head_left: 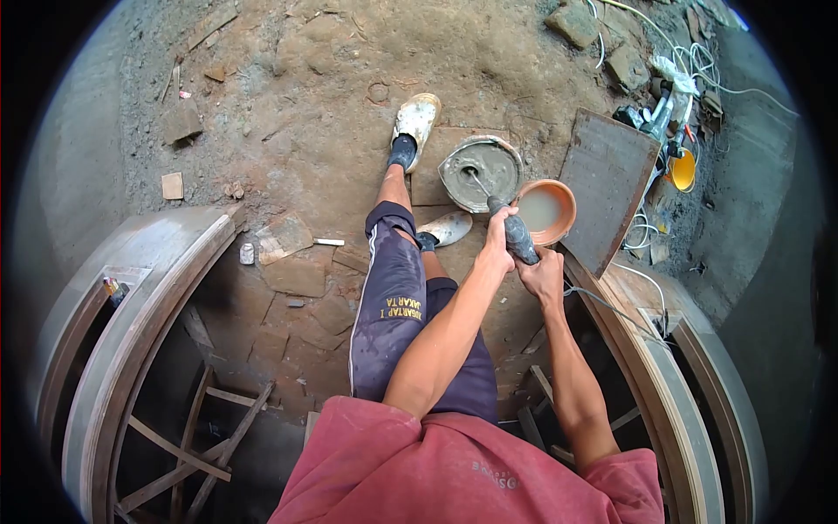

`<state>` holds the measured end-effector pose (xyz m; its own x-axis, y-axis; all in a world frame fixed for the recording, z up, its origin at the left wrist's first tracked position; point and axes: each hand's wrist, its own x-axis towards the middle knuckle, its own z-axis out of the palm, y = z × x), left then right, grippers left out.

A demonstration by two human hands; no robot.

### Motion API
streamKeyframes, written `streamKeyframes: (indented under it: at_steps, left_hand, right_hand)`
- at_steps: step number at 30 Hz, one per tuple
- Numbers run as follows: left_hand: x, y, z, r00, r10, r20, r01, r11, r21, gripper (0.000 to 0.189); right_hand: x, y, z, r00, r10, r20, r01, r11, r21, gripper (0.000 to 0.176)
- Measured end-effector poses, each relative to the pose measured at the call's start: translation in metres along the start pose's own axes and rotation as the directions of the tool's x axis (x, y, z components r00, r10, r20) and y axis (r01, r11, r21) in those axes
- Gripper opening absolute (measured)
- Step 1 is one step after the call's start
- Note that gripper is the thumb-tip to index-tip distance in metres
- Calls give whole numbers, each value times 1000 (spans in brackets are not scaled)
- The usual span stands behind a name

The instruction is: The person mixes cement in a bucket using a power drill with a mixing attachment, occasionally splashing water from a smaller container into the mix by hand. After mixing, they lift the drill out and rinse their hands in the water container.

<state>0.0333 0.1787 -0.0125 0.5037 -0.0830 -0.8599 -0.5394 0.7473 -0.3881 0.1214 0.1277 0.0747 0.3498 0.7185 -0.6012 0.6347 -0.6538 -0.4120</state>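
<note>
A dark power drill is held in both my hands, its thin rod slanting down into a bucket of wet grey mix. My left hand wraps round the front of the drill body, close to the bucket. Round the rear end of the drill my right hand is closed. Around the rod the mix shows a dark hollow. An orange bucket with cloudy liquid stands right beside the mix bucket, partly behind the drill.
A flat brown board lies right of the buckets. Tools, white cables and a yellow container are at the upper right. Curved frames flank both sides, with a wooden trestle low on the left. Stones dot the dirt ground.
</note>
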Motion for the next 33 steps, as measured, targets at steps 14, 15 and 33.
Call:
streamKeyframes:
  at_steps: [14,15,33]
  left_hand:
    - [8,4,21,999,-40,5,40,998,58,34]
    - [8,5,24,999,-36,-12,37,997,66,34]
    - [37,-19,27,996,-83,-24,85,992,90,36]
  right_hand:
    - [13,-1,-9,999,40,-19,-39,999,10,32]
    - [14,0,-10,999,34,-41,-33,999,21,32]
    - [11,29,-18,995,73,-75,-73,997,6,31]
